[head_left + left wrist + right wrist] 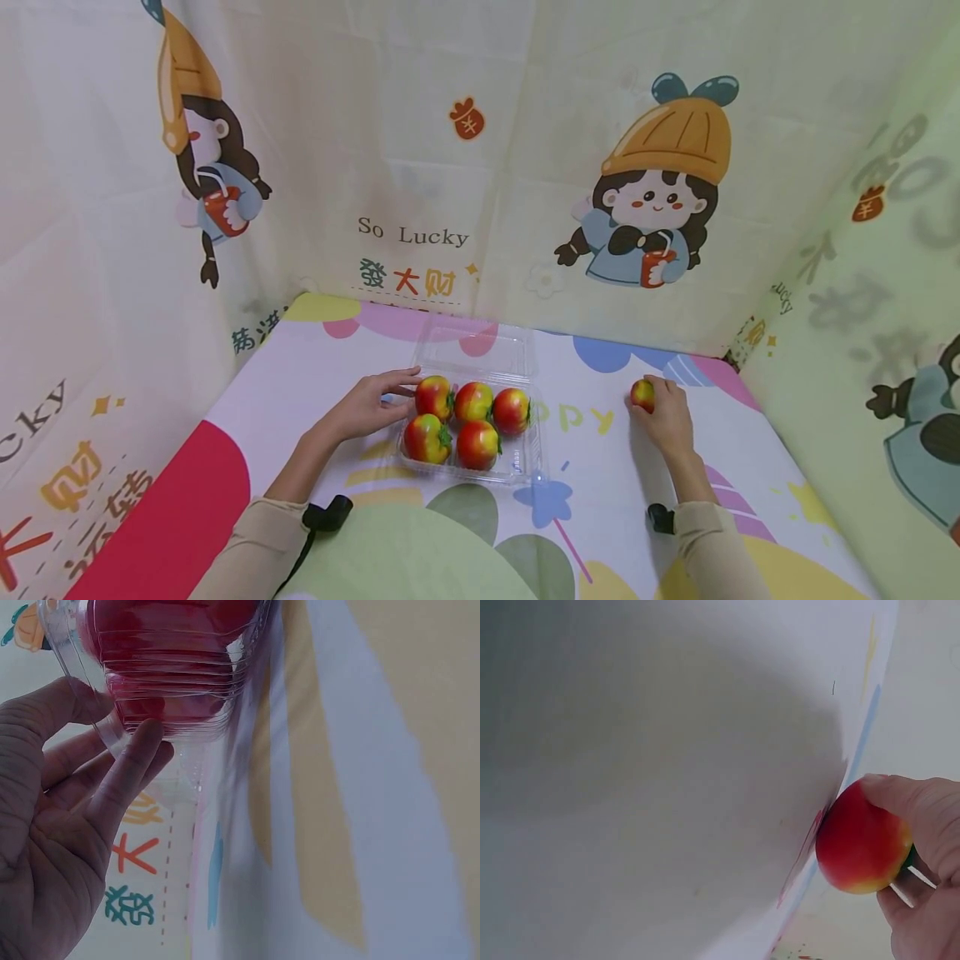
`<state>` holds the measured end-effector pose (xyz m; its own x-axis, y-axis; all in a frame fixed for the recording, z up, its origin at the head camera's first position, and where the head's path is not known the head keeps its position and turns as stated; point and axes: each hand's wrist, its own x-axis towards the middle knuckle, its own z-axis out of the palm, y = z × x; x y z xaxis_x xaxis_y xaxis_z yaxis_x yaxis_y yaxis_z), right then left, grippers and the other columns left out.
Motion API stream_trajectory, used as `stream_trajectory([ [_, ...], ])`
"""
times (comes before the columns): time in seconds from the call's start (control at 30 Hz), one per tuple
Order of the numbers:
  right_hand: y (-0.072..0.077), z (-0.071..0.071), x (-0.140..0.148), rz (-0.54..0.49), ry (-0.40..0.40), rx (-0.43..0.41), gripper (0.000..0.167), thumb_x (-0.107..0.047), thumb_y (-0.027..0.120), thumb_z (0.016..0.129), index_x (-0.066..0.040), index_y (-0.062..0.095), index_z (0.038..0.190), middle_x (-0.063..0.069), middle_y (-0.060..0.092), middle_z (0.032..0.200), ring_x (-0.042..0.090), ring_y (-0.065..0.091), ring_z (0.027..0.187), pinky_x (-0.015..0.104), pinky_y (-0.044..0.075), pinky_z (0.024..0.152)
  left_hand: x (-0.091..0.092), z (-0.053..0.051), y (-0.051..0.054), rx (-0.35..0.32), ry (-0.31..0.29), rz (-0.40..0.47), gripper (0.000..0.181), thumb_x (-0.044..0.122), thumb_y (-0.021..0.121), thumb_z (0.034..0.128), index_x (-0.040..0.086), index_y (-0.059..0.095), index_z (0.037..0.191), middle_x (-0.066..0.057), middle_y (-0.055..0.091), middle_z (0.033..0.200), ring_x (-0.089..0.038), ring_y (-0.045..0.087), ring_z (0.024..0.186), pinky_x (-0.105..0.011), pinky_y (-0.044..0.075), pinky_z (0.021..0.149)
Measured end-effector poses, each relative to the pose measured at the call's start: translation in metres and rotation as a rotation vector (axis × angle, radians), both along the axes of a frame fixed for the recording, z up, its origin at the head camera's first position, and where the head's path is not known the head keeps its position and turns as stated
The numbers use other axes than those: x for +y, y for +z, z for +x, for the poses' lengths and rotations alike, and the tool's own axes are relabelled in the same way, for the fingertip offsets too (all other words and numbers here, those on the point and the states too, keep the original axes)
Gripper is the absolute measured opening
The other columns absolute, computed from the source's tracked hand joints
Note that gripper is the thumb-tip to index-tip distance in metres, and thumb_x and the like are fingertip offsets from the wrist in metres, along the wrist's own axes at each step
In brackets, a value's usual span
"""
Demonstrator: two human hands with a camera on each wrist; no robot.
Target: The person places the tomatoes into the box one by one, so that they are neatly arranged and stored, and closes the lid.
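Observation:
A clear plastic clamshell box (pixel 525 458) stands with its lid folded back, and several red-and-yellow fruits (pixel 474 402) with green leafy tops sit in it. At the box's left side is my left hand (pixel 372 406); in the left wrist view its thumb and fingers (pixel 124 769) pinch the box's rim. To the right, apart from the box, my right hand (pixel 667 415) grips another such fruit (pixel 642 395). The right wrist view shows this fruit (pixel 861 841) between thumb and fingers, low against the tabletop; whether it touches is hard to tell.
The transparent lid (pixel 476 348) lies behind the box, toward the back wall. A colourful printed cloth (pixel 585 533) covers the table. Printed curtains (pixel 510 183) enclose the back and both sides. A small black camera (pixel 327 514) is worn at the left wrist.

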<state>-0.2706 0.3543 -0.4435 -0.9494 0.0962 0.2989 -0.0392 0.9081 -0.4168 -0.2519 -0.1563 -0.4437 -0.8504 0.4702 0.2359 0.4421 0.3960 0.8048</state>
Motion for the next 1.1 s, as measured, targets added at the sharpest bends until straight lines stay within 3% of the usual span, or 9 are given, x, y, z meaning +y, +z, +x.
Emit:
stream_trajectory([
  [0.3,0.0,0.005,0.001,0.031,0.009,0.039,0.056,-0.011,0.074,0.09,0.011,0.049,0.135,0.036,0.052,0.128,0.051,0.049,0.116,0.067,0.045,0.101,0.0,0.0,-0.002,0.007,0.002,0.001,0.05,0.007,0.07,0.0952,0.0,0.057,0.143,-0.022,0.056,0.146,-0.037,0.067,0.117,-0.037,0.061,0.087],
  [0.57,0.005,0.012,-0.006,-0.022,0.004,0.078,0.059,-0.011,0.076,0.089,0.012,0.047,0.136,0.036,0.053,0.125,0.051,0.048,0.115,0.066,0.043,0.103,0.001,0.001,-0.001,0.004,0.005,-0.001,0.052,0.007,0.07,0.0951,-0.001,0.056,0.144,-0.021,0.058,0.145,-0.037,0.067,0.117,-0.037,0.061,0.087],
  [0.9,0.013,0.022,-0.024,-0.121,-0.027,0.07,0.061,-0.011,0.075,0.09,0.008,0.046,0.141,0.031,0.051,0.136,0.047,0.046,0.123,0.064,0.043,0.108,0.001,0.002,0.0,-0.001,0.009,0.003,0.049,0.007,0.07,0.0946,0.001,0.059,0.142,-0.023,0.052,0.15,-0.038,0.067,0.117,-0.037,0.062,0.087],
  [1.1,0.013,0.028,-0.031,-0.133,-0.016,0.111,0.061,-0.011,0.076,0.09,0.008,0.048,0.14,0.031,0.053,0.135,0.047,0.048,0.122,0.064,0.043,0.108,0.001,0.001,0.0,0.007,0.014,0.0,0.048,0.007,0.071,0.0945,0.001,0.06,0.141,-0.023,0.053,0.149,-0.037,0.067,0.117,-0.037,0.062,0.087],
])
